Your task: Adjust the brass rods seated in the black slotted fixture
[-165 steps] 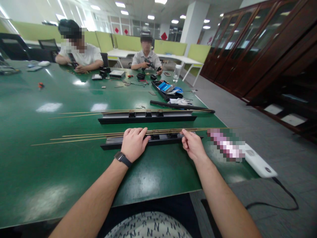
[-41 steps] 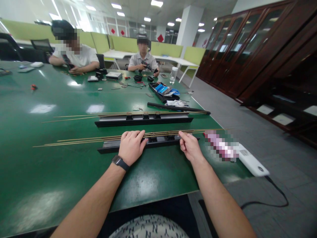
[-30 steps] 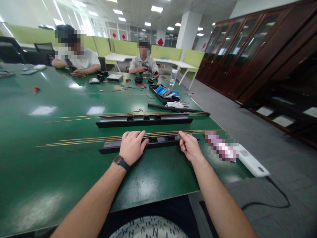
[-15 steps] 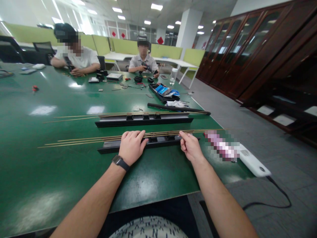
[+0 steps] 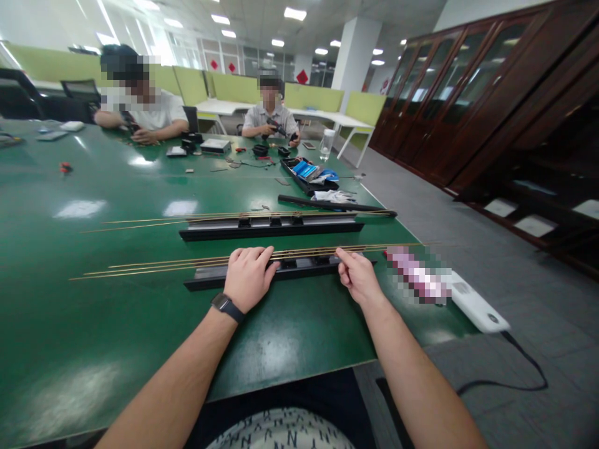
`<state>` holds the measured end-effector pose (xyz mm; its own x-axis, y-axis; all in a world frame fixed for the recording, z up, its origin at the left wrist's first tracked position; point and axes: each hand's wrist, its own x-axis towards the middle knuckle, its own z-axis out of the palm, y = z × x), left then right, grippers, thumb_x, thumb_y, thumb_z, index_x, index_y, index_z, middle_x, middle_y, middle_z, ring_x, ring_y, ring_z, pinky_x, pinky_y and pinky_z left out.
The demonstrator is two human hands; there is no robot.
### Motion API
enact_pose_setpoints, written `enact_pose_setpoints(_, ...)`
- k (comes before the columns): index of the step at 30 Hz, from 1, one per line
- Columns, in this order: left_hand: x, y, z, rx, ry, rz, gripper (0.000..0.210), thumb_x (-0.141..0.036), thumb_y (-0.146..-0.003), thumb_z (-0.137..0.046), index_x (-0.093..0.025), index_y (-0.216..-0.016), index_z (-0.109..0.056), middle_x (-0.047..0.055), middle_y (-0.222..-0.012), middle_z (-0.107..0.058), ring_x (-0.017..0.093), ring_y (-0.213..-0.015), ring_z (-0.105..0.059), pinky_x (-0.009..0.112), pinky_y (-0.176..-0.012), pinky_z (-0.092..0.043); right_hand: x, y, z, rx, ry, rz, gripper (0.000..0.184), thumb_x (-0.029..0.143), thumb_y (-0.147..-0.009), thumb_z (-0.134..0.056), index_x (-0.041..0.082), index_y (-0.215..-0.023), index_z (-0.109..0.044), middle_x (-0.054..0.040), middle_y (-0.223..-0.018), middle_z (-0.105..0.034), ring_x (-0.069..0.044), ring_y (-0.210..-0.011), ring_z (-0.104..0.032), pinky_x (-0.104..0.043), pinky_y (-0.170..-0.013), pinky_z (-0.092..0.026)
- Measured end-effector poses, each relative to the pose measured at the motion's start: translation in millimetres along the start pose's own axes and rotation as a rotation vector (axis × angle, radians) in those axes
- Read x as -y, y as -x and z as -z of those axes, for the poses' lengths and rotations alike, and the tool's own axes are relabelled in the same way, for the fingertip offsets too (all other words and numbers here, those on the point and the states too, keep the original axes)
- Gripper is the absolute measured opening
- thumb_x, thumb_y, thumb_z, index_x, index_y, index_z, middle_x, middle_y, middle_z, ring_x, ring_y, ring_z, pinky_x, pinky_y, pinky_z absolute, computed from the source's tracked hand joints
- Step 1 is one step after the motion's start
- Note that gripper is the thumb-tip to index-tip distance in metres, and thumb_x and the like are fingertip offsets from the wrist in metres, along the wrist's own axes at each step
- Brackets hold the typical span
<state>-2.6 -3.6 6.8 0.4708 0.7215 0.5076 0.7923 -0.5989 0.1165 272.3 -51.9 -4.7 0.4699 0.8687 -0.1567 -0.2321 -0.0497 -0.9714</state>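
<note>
My left hand lies over a black rail, fingers bent across its far side and thumb apart on the near side. Several thin brass-coloured rods run lengthwise along the rail, pass under that hand and stick out past both rail ends. Toward the rail's right end is my right hand, its index finger stretched to the rods and the other fingers curled in. What those curled fingers hold, if anything, is hidden. Dark blocks sit in the rail between my hands. Parallel and farther off lies a second black rail, also with thin rods.
A long black bar lies behind the rails, near white gloves and a black tray of blue items. On the right are a blurred pink object and a white corded device. Two people sit across the green table.
My right hand has shifted very slightly left along the rods. My left hand stays in place on the near rail.
</note>
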Motion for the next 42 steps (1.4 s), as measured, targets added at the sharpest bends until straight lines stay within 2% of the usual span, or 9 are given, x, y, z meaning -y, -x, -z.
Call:
enact_pose_setpoints(9, 0.8, -0.1, -0.8, -0.001, 0.004, -0.002, 0.037, -0.042, -0.102, -0.050, -0.022, -0.128, -0.065, 0.012, -0.118, -0.073, 0.030, -0.108, -0.065, 0.047, -0.098, -0.040, 1.9, 2.2, -1.1, -0.016, -0.023, 0.027, 0.041, 0.050, -0.072, -0.086, 0.019, -0.077, -0.059, 0.0061, -0.046, -0.054, -0.005, -0.029, -0.037, -0.015, -0.026, -0.021)
enact_pose_setpoints(18, 0.8, 0.3, -0.3, 0.004, -0.005, -0.004, 0.038, -0.043, -0.103, -0.048, -0.021, -0.129, -0.065, 0.011, -0.118, -0.073, 0.030, -0.108, -0.065, 0.047, -0.098, -0.040, 1.4, 1.8, 0.1, 0.013, 0.001, -0.002, 0.042, 0.051, -0.070, -0.087, 0.017, -0.082, -0.063, 0.0037, -0.048, -0.058, -0.006, -0.030, -0.038, -0.015, -0.027, -0.019)
enact_pose_setpoints(25, 0.0, -0.3, 0.3, 0.009, 0.000, 0.004, 0.038, -0.043, -0.103, -0.048, -0.023, -0.129, -0.065, 0.012, -0.118, -0.074, 0.030, -0.108, -0.066, 0.047, -0.099, -0.040, -0.1, 0.7, 0.2, 0.012, -0.004, 0.007, 0.042, 0.050, -0.071, -0.087, 0.018, -0.079, -0.061, 0.0046, -0.047, -0.057, -0.005, -0.029, -0.038, -0.016, -0.027, -0.019)
enact_pose_setpoints(34, 0.7, -0.3, -0.6, 0.005, 0.001, -0.002, 0.038, -0.043, -0.103, -0.048, -0.022, -0.129, -0.065, 0.011, -0.117, -0.074, 0.030, -0.107, -0.065, 0.047, -0.099, -0.040, 0.4, 1.2, -0.4, -0.029, -0.006, 0.021, 0.041, 0.051, -0.074, -0.085, 0.019, -0.077, -0.060, 0.0050, -0.046, -0.055, -0.005, -0.029, -0.037, -0.015, -0.026, -0.020)
enact_pose_setpoints(42, 0.2, -0.1, 0.2, 0.005, -0.004, -0.001, 0.038, -0.044, -0.103, -0.048, -0.022, -0.129, -0.065, 0.011, -0.119, -0.074, 0.030, -0.109, -0.065, 0.047, -0.099, -0.040, 2.6, 2.5, -1.7, -0.004, 0.008, 0.007, 0.046, 0.052, -0.069, -0.088, 0.019, -0.071, -0.056, 0.0035, -0.047, -0.057, -0.005, -0.029, -0.037, -0.015, -0.026, -0.020)
